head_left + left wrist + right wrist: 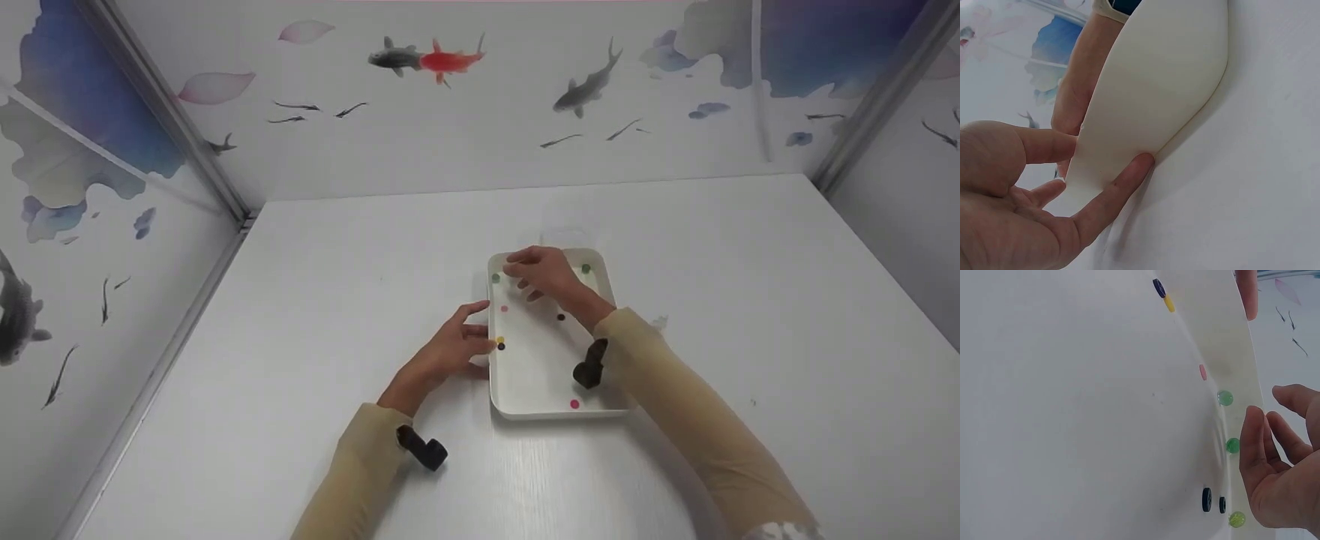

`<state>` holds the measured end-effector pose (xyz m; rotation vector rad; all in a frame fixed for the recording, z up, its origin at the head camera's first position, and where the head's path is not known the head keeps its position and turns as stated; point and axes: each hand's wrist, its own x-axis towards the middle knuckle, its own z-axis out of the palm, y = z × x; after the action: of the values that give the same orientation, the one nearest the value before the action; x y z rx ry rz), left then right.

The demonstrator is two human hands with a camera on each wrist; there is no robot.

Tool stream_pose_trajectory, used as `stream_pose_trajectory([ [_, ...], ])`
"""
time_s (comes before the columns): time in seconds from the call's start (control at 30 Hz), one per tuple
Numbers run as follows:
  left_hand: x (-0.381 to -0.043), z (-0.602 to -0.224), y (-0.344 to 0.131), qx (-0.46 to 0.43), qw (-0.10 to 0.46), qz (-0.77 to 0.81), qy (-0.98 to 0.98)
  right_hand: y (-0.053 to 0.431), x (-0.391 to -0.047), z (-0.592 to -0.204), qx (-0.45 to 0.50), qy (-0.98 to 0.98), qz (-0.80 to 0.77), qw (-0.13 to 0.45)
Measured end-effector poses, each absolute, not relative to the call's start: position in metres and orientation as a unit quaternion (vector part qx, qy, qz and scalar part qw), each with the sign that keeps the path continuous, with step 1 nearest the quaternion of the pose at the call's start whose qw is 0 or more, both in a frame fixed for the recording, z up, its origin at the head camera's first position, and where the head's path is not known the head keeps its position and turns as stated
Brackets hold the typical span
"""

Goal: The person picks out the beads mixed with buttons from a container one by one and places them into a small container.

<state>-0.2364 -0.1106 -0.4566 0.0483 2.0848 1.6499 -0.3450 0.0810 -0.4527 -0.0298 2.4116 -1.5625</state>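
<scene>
A white tray (536, 375) lies on the table with small buttons and green beads in it. Against its left side rests my left hand (454, 349), fingers spread and touching the outer wall and rim. My right hand (551, 274) hovers over the far end, its fingers loosely bent; nothing shows between them in the right wrist view. Near that hand are a green bead (1233, 445), a paler green bead (1225, 398), a yellow-green bead (1237, 519) and a black button (1207, 499). Along the left wall lie a pink button (1203, 372), a yellow button (1169, 302) and a dark button (1159, 288).
A red-pink button (574, 404) lies at the tray's near end. Behind the tray, a faint clear container (566, 236) stands on the white table (360, 300). Painted panels with fish enclose the table at the back and sides.
</scene>
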Motion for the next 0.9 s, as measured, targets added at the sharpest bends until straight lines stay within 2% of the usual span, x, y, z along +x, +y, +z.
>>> stream_pose_trajectory([
  [0.9,-0.236,-0.459,-0.113,0.023,0.243,0.612,0.752,0.07,-0.347,-0.456,0.004,0.83,-0.534,0.161],
])
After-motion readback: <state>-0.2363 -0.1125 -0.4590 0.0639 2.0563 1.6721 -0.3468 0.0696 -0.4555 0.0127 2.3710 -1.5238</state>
